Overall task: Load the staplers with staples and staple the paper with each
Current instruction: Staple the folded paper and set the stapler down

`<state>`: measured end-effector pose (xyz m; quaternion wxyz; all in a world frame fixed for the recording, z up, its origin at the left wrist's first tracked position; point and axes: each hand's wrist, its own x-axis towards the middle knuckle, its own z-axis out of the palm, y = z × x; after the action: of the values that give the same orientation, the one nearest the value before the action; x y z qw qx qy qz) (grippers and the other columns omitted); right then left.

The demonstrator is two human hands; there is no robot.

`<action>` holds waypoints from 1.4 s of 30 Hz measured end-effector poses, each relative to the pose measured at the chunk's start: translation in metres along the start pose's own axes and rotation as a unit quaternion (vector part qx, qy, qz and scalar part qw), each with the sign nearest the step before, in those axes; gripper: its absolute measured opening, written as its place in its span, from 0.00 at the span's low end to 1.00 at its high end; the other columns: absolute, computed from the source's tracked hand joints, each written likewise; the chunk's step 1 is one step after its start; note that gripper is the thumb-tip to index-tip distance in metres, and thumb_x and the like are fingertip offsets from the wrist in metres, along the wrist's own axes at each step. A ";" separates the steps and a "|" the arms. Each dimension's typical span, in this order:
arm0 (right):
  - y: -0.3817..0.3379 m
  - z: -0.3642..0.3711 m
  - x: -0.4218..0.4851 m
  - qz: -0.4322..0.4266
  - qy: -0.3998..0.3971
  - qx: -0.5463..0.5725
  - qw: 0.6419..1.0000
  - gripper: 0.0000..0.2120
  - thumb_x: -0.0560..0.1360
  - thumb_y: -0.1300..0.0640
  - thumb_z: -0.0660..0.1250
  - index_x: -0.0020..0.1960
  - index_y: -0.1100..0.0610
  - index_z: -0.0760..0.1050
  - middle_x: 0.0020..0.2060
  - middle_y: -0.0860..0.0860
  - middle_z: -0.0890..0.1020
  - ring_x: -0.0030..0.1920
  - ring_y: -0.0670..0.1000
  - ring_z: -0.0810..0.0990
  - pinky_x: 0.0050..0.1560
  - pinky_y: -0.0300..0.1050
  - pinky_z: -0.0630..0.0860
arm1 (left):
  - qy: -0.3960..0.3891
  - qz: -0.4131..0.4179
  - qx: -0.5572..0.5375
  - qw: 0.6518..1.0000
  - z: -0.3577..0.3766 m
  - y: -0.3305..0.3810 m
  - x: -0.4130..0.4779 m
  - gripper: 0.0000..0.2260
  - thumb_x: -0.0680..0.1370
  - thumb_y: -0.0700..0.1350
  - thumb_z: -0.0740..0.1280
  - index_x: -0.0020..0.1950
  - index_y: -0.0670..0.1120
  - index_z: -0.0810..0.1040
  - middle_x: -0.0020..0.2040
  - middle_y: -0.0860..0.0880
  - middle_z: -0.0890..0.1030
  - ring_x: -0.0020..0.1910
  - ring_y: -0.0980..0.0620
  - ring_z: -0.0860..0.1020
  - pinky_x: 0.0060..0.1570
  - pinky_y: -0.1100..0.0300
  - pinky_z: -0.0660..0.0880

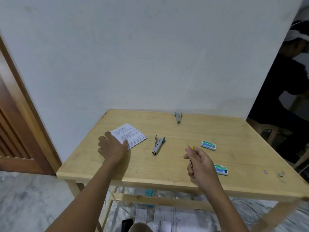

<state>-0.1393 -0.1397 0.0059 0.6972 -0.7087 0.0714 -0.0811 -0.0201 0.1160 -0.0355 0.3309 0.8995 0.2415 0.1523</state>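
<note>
My left hand [112, 147] lies flat on the near corner of a folded printed paper [129, 135] at the table's left. My right hand [198, 162] holds a yellow-tipped stapler [190, 147] upright above the table. A green-ended stapler [158, 145] lies open in the middle of the table. A blue stapler [178, 117] lies near the far edge. Two green staple boxes rest to the right: one [208, 145] beyond my right hand, one [221, 169] partly hidden behind it.
The light wooden table [234, 131] stands against a white wall. A brown door [15, 131] is at the left. A person in dark clothes [289, 81] sits at the far right. Loose staples [280, 174] lie near the table's right edge. Papers [170, 216] lie on the floor below.
</note>
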 end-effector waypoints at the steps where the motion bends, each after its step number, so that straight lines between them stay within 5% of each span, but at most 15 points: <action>1: 0.002 0.000 0.001 0.009 -0.007 -0.004 1.000 0.15 0.79 0.49 0.64 0.62 0.55 0.73 0.42 0.49 0.79 0.29 0.47 0.67 0.26 0.38 0.66 | 0.025 0.035 -0.007 0.999 0.001 0.000 -0.006 0.31 0.75 0.53 0.68 0.72 0.43 0.60 0.70 0.39 0.63 0.67 0.37 0.64 0.65 0.42 0.62; 5: 0.009 0.003 0.016 0.016 -0.034 -0.077 0.996 0.18 0.79 0.52 0.66 0.67 0.54 0.70 0.37 0.50 0.77 0.28 0.46 0.71 0.27 0.39 0.69 | -0.011 0.165 0.065 0.984 0.012 -0.003 -0.010 0.22 0.77 0.60 0.61 0.65 0.49 0.74 0.66 0.47 0.74 0.65 0.44 0.69 0.63 0.43 0.60; 9: -0.001 0.009 0.061 -0.021 -0.028 -0.198 0.980 0.21 0.78 0.49 0.67 0.68 0.53 0.72 0.38 0.51 0.82 0.35 0.50 0.80 0.34 0.48 0.78 | -0.028 0.166 0.091 0.982 0.015 -0.003 -0.004 0.21 0.76 0.62 0.60 0.63 0.52 0.77 0.67 0.52 0.75 0.68 0.48 0.68 0.64 0.46 0.58; 11: -0.004 0.016 0.097 -0.028 -0.014 -0.281 0.959 0.23 0.77 0.47 0.67 0.69 0.54 0.71 0.41 0.51 0.82 0.35 0.48 0.80 0.32 0.45 0.76 | -0.041 0.159 0.098 0.982 0.017 -0.004 -0.001 0.18 0.78 0.57 0.58 0.65 0.52 0.76 0.72 0.51 0.71 0.71 0.49 0.64 0.66 0.45 0.56; 14: 0.000 0.033 0.146 -0.031 -0.011 -0.426 0.904 0.21 0.76 0.43 0.65 0.60 0.58 0.76 0.43 0.53 0.80 0.40 0.52 0.79 0.37 0.44 0.70 | -0.044 0.170 0.097 0.980 0.018 -0.007 0.002 0.14 0.80 0.50 0.54 0.59 0.53 0.77 0.72 0.49 0.70 0.72 0.48 0.63 0.65 0.45 0.55; 19: 0.008 0.064 0.193 0.001 -0.009 -0.511 0.859 0.15 0.77 0.46 0.63 0.45 0.60 0.72 0.40 0.54 0.77 0.39 0.55 0.76 0.33 0.44 0.68 | -0.020 0.195 0.076 0.978 0.022 -0.011 0.007 0.13 0.78 0.43 0.56 0.56 0.52 0.77 0.66 0.50 0.74 0.71 0.49 0.65 0.59 0.49 0.56; 24: 0.015 0.081 0.207 0.011 0.035 -0.515 0.856 0.16 0.78 0.46 0.63 0.50 0.61 0.75 0.44 0.55 0.80 0.40 0.56 0.74 0.37 0.45 0.70 | -0.021 0.195 0.061 0.979 0.019 -0.010 0.005 0.15 0.76 0.39 0.58 0.57 0.52 0.77 0.60 0.56 0.76 0.64 0.55 0.70 0.54 0.56 0.52; 28: 0.010 0.073 0.197 -0.004 0.039 -0.456 0.889 0.21 0.76 0.46 0.66 0.56 0.64 0.75 0.42 0.56 0.78 0.42 0.56 0.77 0.39 0.47 0.74 | -0.017 0.174 0.037 0.984 0.015 -0.001 -0.001 0.10 0.79 0.47 0.56 0.48 0.51 0.76 0.52 0.56 0.77 0.63 0.52 0.71 0.57 0.53 0.55; 31: 0.013 0.060 0.179 -0.030 0.001 -0.413 0.910 0.25 0.75 0.51 0.67 0.67 0.62 0.70 0.58 0.58 0.79 0.51 0.57 0.79 0.51 0.52 0.77 | -0.032 0.170 0.057 0.983 0.015 0.000 -0.002 0.13 0.78 0.58 0.58 0.53 0.52 0.76 0.60 0.56 0.77 0.71 0.52 0.67 0.64 0.48 0.57; 33: 0.019 0.052 0.171 -0.040 -0.026 -0.394 0.918 0.26 0.75 0.53 0.66 0.72 0.56 0.68 0.60 0.55 0.79 0.50 0.53 0.79 0.49 0.49 0.77 | -0.041 0.169 0.072 0.982 0.018 -0.003 0.001 0.15 0.78 0.58 0.59 0.58 0.52 0.76 0.65 0.54 0.75 0.74 0.51 0.62 0.67 0.47 0.55; 36: 0.024 0.050 0.174 -0.065 -0.020 -0.416 0.907 0.18 0.77 0.56 0.67 0.66 0.57 0.76 0.57 0.56 0.82 0.53 0.53 0.80 0.48 0.42 0.72 | -0.044 0.171 0.077 0.981 0.020 -0.005 0.004 0.14 0.79 0.52 0.58 0.61 0.51 0.76 0.69 0.54 0.73 0.77 0.52 0.58 0.67 0.48 0.53; 42: 0.034 0.062 0.194 -0.078 0.038 -0.423 0.902 0.11 0.78 0.52 0.66 0.57 0.53 0.82 0.53 0.50 0.85 0.50 0.52 0.81 0.45 0.43 0.74 | -0.026 0.176 0.064 0.982 0.024 -0.008 0.004 0.14 0.80 0.44 0.56 0.61 0.50 0.77 0.67 0.54 0.74 0.76 0.52 0.59 0.64 0.51 0.54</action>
<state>0.0638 -0.1210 -0.0256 0.3199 -0.9367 0.0693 -0.1242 -0.0088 0.1112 -0.0575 0.2468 0.9508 0.0801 0.1694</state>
